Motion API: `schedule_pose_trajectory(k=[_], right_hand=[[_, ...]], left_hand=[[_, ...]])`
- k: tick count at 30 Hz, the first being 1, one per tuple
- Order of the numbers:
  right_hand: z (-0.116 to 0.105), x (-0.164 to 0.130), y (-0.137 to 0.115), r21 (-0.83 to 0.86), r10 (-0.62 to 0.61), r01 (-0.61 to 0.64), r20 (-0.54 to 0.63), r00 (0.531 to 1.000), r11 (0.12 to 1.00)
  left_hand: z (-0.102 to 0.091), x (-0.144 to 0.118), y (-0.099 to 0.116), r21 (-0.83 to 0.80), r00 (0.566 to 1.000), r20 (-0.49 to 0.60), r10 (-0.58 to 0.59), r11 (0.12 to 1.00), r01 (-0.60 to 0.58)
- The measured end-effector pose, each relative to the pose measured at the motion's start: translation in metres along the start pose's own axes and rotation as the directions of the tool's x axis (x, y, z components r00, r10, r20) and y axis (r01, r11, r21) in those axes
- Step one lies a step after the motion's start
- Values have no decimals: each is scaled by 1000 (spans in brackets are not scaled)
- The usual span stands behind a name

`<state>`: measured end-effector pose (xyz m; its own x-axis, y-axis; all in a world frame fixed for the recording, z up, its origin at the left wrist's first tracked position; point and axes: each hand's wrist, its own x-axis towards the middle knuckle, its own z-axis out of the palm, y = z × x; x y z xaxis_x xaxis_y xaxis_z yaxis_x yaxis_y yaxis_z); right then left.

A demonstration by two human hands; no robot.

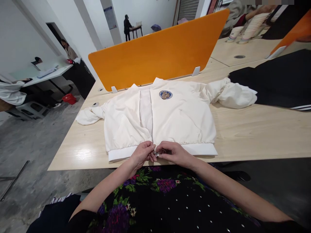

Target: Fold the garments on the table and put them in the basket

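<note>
Hands, left hand [142, 154] and right hand [172, 153], each in a pinching grip on the zipper pull [156, 153] at the white jacket [179, 116] hem.

The jacket [160, 119] lies flat on the table [255, 136], stretching away beyond the 2 hands, which meet at its near hem: left hand [142, 155], right hand [173, 153]. A divider [157, 55] stands behind the jacket. Far right of the hands lies a dark garment [279, 81].
</note>
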<state>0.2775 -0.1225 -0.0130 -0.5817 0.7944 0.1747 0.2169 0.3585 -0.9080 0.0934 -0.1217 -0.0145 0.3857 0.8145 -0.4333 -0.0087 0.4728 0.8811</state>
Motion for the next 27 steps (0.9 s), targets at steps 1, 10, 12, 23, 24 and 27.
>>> schedule_pose_trajectory(k=[1,10,12,23,24,27], right_hand=[[2,0,-1,-33,16,-16,-8,1000,999],[10,-1,-6,-145,114,-126,-87,990,981],[10,-2,-4,-105,148,-160,-116,982,981],[13,-4,-3,-184,111,-129,-101,989,974],[12,-5,-4,-200,110,-128,-97,989,971],[10,-6,-7,-237,109,-129,-93,990,963]], left_hand=[[0,0,0,-1,1000,-8,10,1000,-10],[1,-21,3,79,990,-140,10,997,1],[-6,-34,2,340,971,-218,100,940,-20],[-17,-37,-5,882,739,443,507,-395,-258],[-15,-33,-6,878,738,448,504,-401,-260],[-15,-26,-8,889,743,440,504,-363,-280]])
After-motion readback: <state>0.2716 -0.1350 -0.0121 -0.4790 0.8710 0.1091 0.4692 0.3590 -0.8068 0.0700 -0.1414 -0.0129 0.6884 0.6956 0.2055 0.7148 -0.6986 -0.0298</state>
